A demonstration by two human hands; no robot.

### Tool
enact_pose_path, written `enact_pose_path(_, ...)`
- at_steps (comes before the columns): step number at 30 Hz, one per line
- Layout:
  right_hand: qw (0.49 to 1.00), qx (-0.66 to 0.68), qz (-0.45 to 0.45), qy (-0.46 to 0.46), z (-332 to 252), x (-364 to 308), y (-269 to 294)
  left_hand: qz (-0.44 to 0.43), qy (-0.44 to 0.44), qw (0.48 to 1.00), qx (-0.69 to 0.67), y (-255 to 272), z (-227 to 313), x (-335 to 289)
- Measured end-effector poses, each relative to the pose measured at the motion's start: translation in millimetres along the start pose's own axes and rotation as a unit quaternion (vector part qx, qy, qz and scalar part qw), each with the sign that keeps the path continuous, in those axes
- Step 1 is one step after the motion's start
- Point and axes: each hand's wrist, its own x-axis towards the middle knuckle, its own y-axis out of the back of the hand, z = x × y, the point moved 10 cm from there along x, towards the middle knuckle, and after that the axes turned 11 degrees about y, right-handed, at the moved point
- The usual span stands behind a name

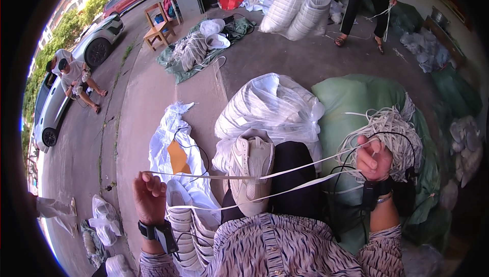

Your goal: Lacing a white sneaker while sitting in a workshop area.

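A long flat white shoelace (232,177) is stretched across my lap in two strands between my hands. My left hand (149,195) is closed on it at the left, fingers curled in. On the right, my right hand (374,160) grips the other end with bent fingers, in front of a big tangled bundle of white laces (400,137). Beneath the strands a beige and white sneaker (248,170) rests on my lap, toe toward me. Whether it is threaded is hard to make out. A row of stacked pale shoes (184,228) stands beside my left forearm.
The lace bundle lies on a full green sack (351,98). Ahead of my knees sits a clear bag of shoes (270,106), with white plastic sheeting (170,124) to its left. Farther off are a wooden chair (158,26), a standing person (369,2) and parked cars.
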Motion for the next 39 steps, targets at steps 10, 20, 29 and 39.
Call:
enact_pose_path(10,0.908,-0.198,0.256,0.266,-217,-94,72,0.468,-0.241,0.845,0.092,361,296,-65)
enact_pose_path(20,0.598,-0.502,0.552,0.294,-364,-248,105,0.514,-0.196,0.830,0.094,428,299,-117)
enact_pose_path(29,0.627,-0.479,0.514,0.336,-318,-232,166,0.542,-0.167,0.822,0.055,446,289,-112)
enact_pose_path(39,0.723,-0.637,0.004,-0.267,164,2,53,0.109,0.269,0.911,0.294,103,-74,78)
